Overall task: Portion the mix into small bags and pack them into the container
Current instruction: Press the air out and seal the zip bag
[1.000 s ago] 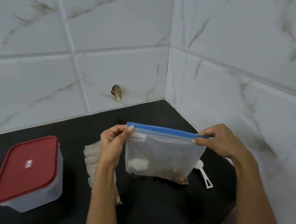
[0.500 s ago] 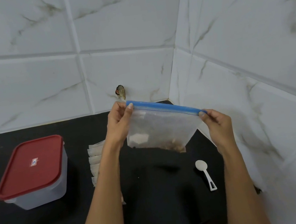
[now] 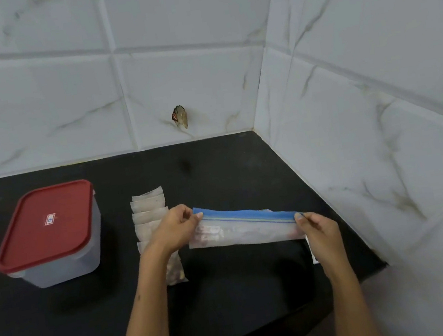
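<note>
**Blue-zip bag pinched at both ends over black tabletop**

Clear plastic zip bag (image 3: 245,230) w/ blue seal strip is held stretched between both hands, low over the black tabletop (image 3: 233,295). Left hand (image 3: 176,230) pinches the bag's top corner at the zip, thumb & fingers curled tight on the strip. Right hand (image 3: 316,225) pinches the opposite end of the zip the same way. Bag hangs short below the two grips; some brownish mix shows inside, blurred, amt hard to tell.

Just behind & under the left-hand grip: a row of small bags (image 3: 150,210), overlapping, lying flat on the tabletop; the nearest ones are partly hidden by the left wrist. Well out to the left of that grip stands the container (image 3: 52,236), translucent tub w/ red lid (image 3: 46,222) on, lid closed. Just below the right-hand grip a bit of a white object (image 3: 312,252) peeks out from behind the wrist; can't tell what it is. White marble-look wall tiles (image 3: 198,56) behind & to the right, meeting in a corner.
</note>
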`<state>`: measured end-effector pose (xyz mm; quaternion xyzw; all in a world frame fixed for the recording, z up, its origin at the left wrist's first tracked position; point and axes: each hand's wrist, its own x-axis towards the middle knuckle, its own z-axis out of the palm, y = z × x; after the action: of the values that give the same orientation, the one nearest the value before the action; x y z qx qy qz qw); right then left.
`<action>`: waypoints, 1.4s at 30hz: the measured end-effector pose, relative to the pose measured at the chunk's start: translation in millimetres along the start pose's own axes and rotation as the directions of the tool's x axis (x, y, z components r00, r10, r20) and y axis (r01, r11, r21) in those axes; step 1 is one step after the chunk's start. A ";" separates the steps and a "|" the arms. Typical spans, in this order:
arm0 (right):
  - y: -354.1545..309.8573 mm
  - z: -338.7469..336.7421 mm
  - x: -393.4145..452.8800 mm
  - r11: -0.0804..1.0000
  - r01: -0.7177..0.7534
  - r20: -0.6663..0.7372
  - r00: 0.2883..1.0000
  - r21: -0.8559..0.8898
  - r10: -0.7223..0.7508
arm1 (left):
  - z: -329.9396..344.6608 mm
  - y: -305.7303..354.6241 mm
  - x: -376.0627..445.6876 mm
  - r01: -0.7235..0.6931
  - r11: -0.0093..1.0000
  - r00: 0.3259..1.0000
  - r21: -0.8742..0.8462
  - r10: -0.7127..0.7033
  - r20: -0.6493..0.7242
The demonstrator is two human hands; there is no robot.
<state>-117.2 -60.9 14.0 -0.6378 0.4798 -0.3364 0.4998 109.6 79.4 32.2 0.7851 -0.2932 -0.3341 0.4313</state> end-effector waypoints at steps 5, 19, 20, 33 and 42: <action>5.7 2.0 -8.0 0.985 0.012 0.037 0.999 -0.169 -0.006 | 7.0 -6.9 -6.8 0.004 0.982 0.999 0.188 0.004 -0.042; -8.1 8.4 -9.9 0.774 0.093 0.294 0.948 -0.627 0.124 | 6.1 -13.6 -18.0 0.044 0.901 0.997 0.432 -0.065 0.033; -10.2 8.2 -10.6 0.747 0.102 0.284 0.951 -0.657 0.120 | 7.1 -14.6 -17.3 0.043 0.898 0.998 0.438 -0.055 0.015; -1.4 2.5 -1.2 0.973 0.081 0.334 0.943 -0.217 -0.004 | -14.2 -17.4 -4.1 -0.148 0.942 0.989 0.302 0.146 0.029; 2.7 11.9 4.0 0.991 -0.048 0.195 0.978 -0.124 0.071 | -4.6 -24.0 10.4 -0.170 0.983 0.963 0.076 0.182 -0.199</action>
<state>-105.8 -61.1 7.9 -0.6820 0.4655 -0.2269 0.5164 123.6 84.8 10.3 0.7983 -0.3254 -0.2033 0.4642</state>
